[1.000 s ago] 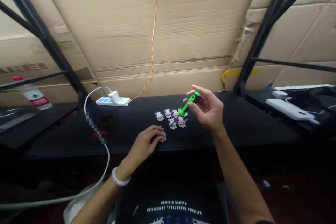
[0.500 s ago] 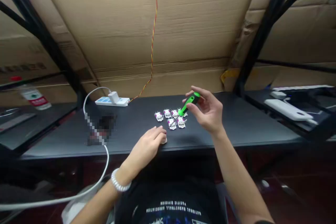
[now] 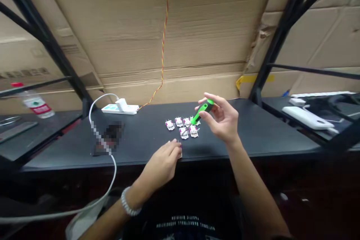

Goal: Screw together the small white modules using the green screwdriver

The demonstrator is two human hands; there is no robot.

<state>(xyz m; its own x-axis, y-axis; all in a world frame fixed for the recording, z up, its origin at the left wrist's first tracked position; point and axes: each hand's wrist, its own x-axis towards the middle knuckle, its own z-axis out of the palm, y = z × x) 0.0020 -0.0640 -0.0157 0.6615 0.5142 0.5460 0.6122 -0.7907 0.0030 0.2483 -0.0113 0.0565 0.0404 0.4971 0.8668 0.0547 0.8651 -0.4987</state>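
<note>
While the right hand [image 3: 222, 120] hovers above a black table [image 3: 267, 135], its thumb and fingertips are closed around a small green-handled screwdriver [image 3: 201, 110], which tilts down and to the left from that hand. The tool's lower end points at a cluster of small white and pink parts [image 3: 183, 126] lying on the table just below and to the left of the hand; whether the tip touches them cannot be told.

Nearer the person, the left hand [image 3: 164, 161] rests at the table's front edge, fingers curled loosely over one more small white part [image 3: 179, 153] that peeks out beside the fingertips. Whether the hand actually grips this part cannot be told. A pale beaded bracelet [image 3: 128, 204] circles the left wrist.

Farther left of the left hand, a blurred dark object [image 3: 108, 140] sits on the table, and a white cable [image 3: 112, 176] runs past it up to a white charger plugged into a white power strip [image 3: 120, 108] near the back edge. Behind both hands stands a wall of brown cardboard [image 3: 157, 30], with a twisted red and yellow wire [image 3: 164, 41] hanging down it. Well off to the right of the right hand, a white keyboard-like device [image 3: 305, 117] lies on a neighbouring surface.
</note>
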